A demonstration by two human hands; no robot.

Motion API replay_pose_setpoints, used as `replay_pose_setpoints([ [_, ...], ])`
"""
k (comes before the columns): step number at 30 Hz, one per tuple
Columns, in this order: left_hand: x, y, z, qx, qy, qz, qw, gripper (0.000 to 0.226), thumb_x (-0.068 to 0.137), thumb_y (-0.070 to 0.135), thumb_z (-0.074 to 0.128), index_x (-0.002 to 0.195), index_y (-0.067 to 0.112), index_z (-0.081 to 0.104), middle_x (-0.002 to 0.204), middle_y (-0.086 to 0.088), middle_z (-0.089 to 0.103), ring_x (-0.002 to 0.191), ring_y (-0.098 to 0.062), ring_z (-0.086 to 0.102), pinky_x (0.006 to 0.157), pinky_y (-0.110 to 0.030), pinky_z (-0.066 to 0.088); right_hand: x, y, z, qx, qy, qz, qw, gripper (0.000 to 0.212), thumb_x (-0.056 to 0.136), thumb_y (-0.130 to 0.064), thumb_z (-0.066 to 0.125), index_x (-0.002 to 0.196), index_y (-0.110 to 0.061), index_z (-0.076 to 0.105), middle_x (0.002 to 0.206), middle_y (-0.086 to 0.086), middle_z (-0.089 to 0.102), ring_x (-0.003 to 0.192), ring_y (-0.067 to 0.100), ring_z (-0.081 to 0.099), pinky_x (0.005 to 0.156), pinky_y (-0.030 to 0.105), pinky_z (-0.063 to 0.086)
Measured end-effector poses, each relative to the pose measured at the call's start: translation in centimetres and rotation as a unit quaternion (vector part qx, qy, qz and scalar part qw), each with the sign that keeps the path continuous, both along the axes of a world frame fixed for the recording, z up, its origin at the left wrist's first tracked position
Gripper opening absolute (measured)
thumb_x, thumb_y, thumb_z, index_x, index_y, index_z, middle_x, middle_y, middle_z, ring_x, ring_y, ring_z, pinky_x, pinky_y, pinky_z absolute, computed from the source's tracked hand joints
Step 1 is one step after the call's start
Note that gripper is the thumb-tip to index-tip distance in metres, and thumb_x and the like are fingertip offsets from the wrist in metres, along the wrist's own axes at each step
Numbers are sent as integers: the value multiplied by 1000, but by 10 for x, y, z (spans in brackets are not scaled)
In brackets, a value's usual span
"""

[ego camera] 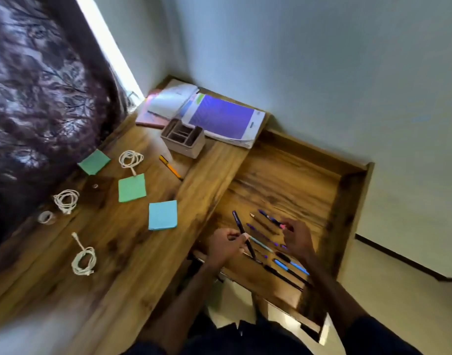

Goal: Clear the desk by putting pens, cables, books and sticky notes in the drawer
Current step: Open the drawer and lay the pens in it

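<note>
Slim black pen pinched in left hand grip, fingers curled round it, lower centre of frame, over open wooden drawer. Right hand fingers curled above row of blue, purple and black pens laid on drawer floor; its grip blurred, hold cannot be told. On wooden table, centre left: orange pencil, coiled white cables, green sticky notes, blue sticky note. Upper centre: purple-covered book, stacked notebooks, beige organiser box just in front of them.
</note>
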State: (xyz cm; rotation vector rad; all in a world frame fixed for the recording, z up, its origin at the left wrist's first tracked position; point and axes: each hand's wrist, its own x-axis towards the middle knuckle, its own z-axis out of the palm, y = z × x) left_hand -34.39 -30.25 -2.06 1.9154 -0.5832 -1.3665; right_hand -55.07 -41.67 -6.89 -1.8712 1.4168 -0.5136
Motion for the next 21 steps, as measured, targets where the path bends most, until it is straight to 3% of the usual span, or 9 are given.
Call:
replay_pose_setpoints([
  [3, -33, -21, -10, 31, 1, -21, 999, 18, 91, 20, 73, 98, 3, 72, 80, -10, 77, 69, -17, 75, 75, -38, 64, -48, -17, -30, 80, 95, -33, 992, 26, 90, -10, 64, 68, -24, 67, 66, 1, 68, 63, 20, 63, 62, 28, 45],
  [8, -74, -41, -24, 65, -18, -47, 997, 15, 93, 21, 72, 80, 14, 70, 82, -15, 77, 78, -27, 77, 78, -44, 63, -74, -17, -50, 153, 202, -15, 967, 9, 90, -16, 68, 89, -20, 76, 91, 0, 74, 89, 20, 69, 78, 28, 51],
  [13, -94, -46, -32, 82, -30, -58, 994, 16, 94, 22, 69, 92, 6, 73, 86, -12, 77, 81, -23, 77, 77, -38, 64, -73, -13, -61, 201, 195, -32, 959, 10, 93, -18, 65, 87, -25, 69, 92, 2, 72, 86, 20, 67, 79, 37, 56],
  [17, -102, -44, -36, 97, -31, -52, 993, 19, 93, 21, 71, 101, 4, 72, 90, -10, 77, 79, -18, 76, 74, -35, 64, -71, -13, -48, 203, 178, -8, 963, 4, 94, -22, 64, 91, -23, 63, 88, -2, 62, 83, 16, 55, 74, 30, 43],
  [21, -109, -47, -32, 89, -41, -55, 994, 16, 93, 20, 71, 96, 5, 72, 90, -12, 77, 79, -19, 76, 72, -32, 64, -73, -18, -45, 188, 169, -6, 968, 7, 94, -18, 64, 87, -22, 64, 87, -1, 64, 84, 16, 63, 62, 20, 39],
])
